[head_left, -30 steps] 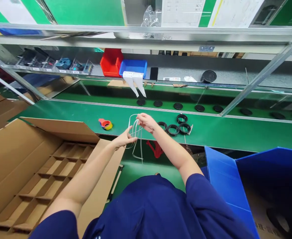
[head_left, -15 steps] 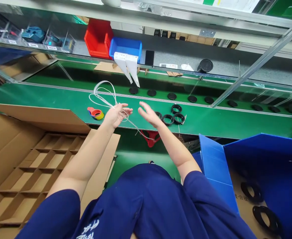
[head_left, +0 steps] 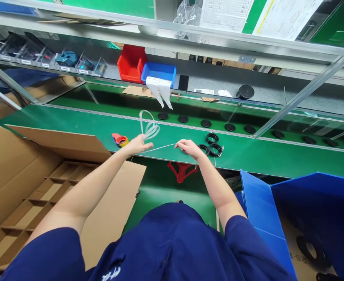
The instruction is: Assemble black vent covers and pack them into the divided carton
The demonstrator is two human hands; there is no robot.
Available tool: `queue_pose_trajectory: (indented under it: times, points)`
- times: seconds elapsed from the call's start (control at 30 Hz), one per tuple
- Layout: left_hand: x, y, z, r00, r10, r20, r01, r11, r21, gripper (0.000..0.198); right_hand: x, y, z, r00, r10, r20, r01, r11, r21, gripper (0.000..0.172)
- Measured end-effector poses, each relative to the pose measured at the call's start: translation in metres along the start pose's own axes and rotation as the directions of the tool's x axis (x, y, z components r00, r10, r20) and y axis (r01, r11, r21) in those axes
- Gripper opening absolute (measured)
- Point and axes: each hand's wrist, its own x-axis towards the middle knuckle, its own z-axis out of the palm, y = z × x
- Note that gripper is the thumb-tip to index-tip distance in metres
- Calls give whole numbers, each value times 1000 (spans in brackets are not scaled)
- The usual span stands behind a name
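A looped white strap (head_left: 151,128) hangs from my left hand (head_left: 136,145), which is closed around part of it above the front edge of the green bench. From there one length runs taut to my right hand (head_left: 186,147), whose fingers pinch it. Several black rings (head_left: 215,149) lie just right of my right hand. Left of my left hand sit rolls of coloured tape (head_left: 120,139), red and yellow. The strap's loops look slightly blurred.
An open carton (head_left: 101,218) with cardboard dividers stands at left; a blue box (head_left: 262,210) with black rings inside stands at right. Black discs (head_left: 206,123) line the green bench (head_left: 277,156). Red (head_left: 131,64) and blue bins (head_left: 160,72) sit on the shelf. A red stool (head_left: 181,171) is below.
My right hand has gone from open to pinching the strap, and a length is now stretched between both hands. The camera view has shifted, showing more of the upper shelf.
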Motion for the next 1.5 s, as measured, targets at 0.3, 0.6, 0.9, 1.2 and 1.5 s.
queue_pose_trajectory:
  times: [0.3, 0.6, 0.9, 1.2, 1.5]
  points:
    - [-48, -10, 62, 861, 208, 465, -412, 821, 395, 13, 51, -51, -12, 973, -196, 123, 228, 719, -657, 28]
    - [-14, -1, 7, 971, 189, -146, -181, 981, 66, 33, 19, -27, 36, 895, 57, 443, 282, 698, -659, 21]
    - [-53, 6, 40, 864, 472, 175, -500, 847, 183, 26, 49, -48, 14, 978, 9, 209, 174, 521, -836, 29]
    - [-42, -8, 36, 843, 437, 313, -534, 753, 385, 23, 33, -47, 55, 874, -187, 449, 481, 478, -735, 20]
    - [-31, -15, 23, 928, 332, -168, -236, 874, 426, 26, 19, -20, 64, 854, -46, 519, 447, 575, -685, 16]
